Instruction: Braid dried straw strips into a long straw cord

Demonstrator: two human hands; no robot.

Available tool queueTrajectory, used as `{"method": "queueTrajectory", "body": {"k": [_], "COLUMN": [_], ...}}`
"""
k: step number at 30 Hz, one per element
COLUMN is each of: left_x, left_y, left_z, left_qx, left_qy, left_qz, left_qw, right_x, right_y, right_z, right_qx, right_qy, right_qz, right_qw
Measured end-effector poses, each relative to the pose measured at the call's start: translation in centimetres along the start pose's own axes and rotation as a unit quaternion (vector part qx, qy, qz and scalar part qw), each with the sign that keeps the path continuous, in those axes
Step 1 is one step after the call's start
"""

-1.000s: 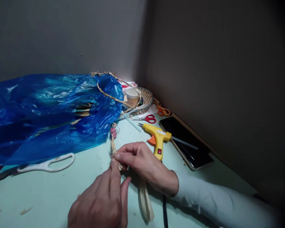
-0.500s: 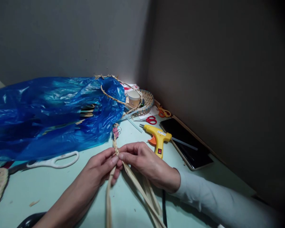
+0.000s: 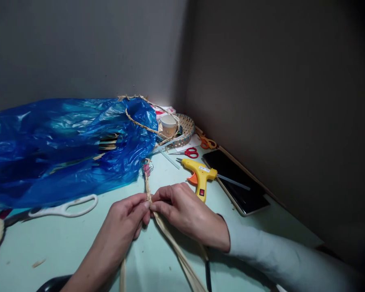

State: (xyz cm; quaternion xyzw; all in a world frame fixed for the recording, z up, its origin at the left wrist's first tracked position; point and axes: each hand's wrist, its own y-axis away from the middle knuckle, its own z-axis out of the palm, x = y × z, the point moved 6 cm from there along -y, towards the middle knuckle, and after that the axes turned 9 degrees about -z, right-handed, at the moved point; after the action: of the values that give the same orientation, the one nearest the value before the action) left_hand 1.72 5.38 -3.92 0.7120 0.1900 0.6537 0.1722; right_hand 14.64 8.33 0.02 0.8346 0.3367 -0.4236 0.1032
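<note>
A thin plaited straw braid (image 3: 146,184) runs across the pale green table (image 3: 63,239) from a pink binder clip (image 3: 146,168) toward me. My left hand (image 3: 126,219) and my right hand (image 3: 182,211) meet at its near end, fingertips pinched on the straw. Loose flat straw strips (image 3: 173,247) trail from the pinch toward the front edge. One strip hangs down under my left hand.
A big blue plastic bag (image 3: 63,146) fills the left. White-handled scissors (image 3: 65,207) lie before it. A yellow glue gun (image 3: 200,175), red scissors (image 3: 189,153), orange scissors (image 3: 207,142), a dark tablet (image 3: 235,178) and a woven basket (image 3: 187,125) with a paper cup (image 3: 168,124) sit at the right.
My left hand drew back from on top of the braid and now pinches it beside my right hand. The loose strips have swung out toward me.
</note>
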Motion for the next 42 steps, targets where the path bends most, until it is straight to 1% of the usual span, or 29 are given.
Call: {"method": "queueTrajectory", "body": {"k": [3,5,7,9,12,14,15,18,20,21,22,23,24,25,26,28,29,30,31,33,35,36,37,38,40,42], "left_x": [-0.1,-0.1,-0.2,-0.4,-0.8,-1.0,-0.9,-0.7,-0.5,-0.6,-0.6,-0.6,-0.6,-0.6,-0.6,-0.4,-0.3,-0.2,-0.1,0.1,0.1,0.1,0.1,0.2,0.4,0.6], "left_y": [0.1,0.3,0.5,0.6,0.7,0.8,0.8,0.9,0.9,0.9,0.8,0.8,0.8,0.8,0.9,1.0,1.1,1.2,1.3,1.4,1.5,1.5,1.5,1.6,1.6,1.7], "left_z": [-0.3,-0.5,-0.6,-0.5,-0.3,-0.3,-0.3,-0.2,-0.3,-0.4,-0.6,-0.7,-0.8,-0.9,-1.0,-0.9,-0.8,-0.7,-0.6,-0.5,-0.4,-0.3,-0.3,-0.3,-0.3,-0.2], "left_qx": [0.02,0.03,0.032,0.035,0.053,0.062,0.06,0.024,0.0,-0.006,-0.007,-0.007,-0.005,-0.004,-0.003,-0.015,-0.024,-0.033,-0.039,-0.044,-0.049,-0.05,-0.049,-0.047,-0.042,-0.04], "left_qy": [-0.011,-0.012,-0.006,0.013,0.068,0.102,0.111,0.107,0.108,0.11,0.111,0.11,0.11,0.113,0.12,0.136,0.142,0.147,0.148,0.149,0.146,0.146,0.146,0.145,0.135,0.102], "left_qz": [0.006,0.011,0.013,-0.004,-0.049,-0.073,-0.075,-0.049,-0.032,-0.029,-0.03,-0.032,-0.035,-0.039,-0.042,-0.04,-0.036,-0.03,-0.025,-0.011,0.001,0.007,0.012,0.019,0.035,0.048], "left_qw": [1.0,0.999,0.999,0.999,0.995,0.99,0.989,0.993,0.994,0.994,0.993,0.993,0.993,0.993,0.992,0.99,0.989,0.988,0.988,0.988,0.988,0.988,0.988,0.988,0.989,0.993], "right_x": [-0.7,-1.2,-1.7,-2.1,-2.8,-3.4,-3.9,-4.8,-5.0,-5.0,-5.0,-5.0,-5.0,-4.9,-4.8,-3.9,-3.2,-2.5,-1.9,-0.8,-0.2,0.1,0.3,0.4,0.3,-0.1], "right_y": [0.4,0.6,0.8,1.1,1.6,2.0,2.2,2.9,3.2,3.3,3.3,3.3,3.1,2.9,2.6,1.7,1.3,0.9,0.6,-0.1,-0.5,-0.6,-0.6,-0.7,-0.7,-0.7], "right_z": [-0.1,-0.2,-0.1,0.1,0.4,0.9,1.2,2.2,2.8,3.1,3.3,3.3,3.1,2.6,1.9,0.0,-0.9,-1.4,-1.5,-0.5,1.0,1.5,1.8,2.0,1.8,1.3], "right_qx": [-0.006,0.008,0.022,0.027,0.035,0.038,0.043,0.066,0.07,0.064,0.052,0.041,0.03,0.025,0.032,0.073,0.094,0.099,0.087,0.019,-0.046,-0.059,-0.062,-0.063,-0.061,-0.062], "right_qy": [0.104,0.167,0.194,0.205,0.246,0.281,0.298,0.356,0.388,0.397,0.395,0.381,0.356,0.318,0.272,0.172,0.123,0.077,0.03,-0.088,-0.211,-0.248,-0.262,-0.254,-0.199,-0.158], "right_qz": [-0.015,-0.044,-0.082,-0.11,-0.148,-0.195,-0.228,-0.324,-0.357,-0.364,-0.368,-0.366,-0.357,-0.338,-0.305,-0.203,-0.147,-0.1,-0.064,-0.028,-0.013,-0.006,-0.001,0.0,-0.01,-0.033], "right_qw": [0.994,0.985,0.977,0.972,0.957,0.939,0.926,0.874,0.847,0.84,0.84,0.848,0.863,0.886,0.912,0.961,0.977,0.987,0.994,0.996,0.976,0.967,0.963,0.965,0.978,0.985]}}
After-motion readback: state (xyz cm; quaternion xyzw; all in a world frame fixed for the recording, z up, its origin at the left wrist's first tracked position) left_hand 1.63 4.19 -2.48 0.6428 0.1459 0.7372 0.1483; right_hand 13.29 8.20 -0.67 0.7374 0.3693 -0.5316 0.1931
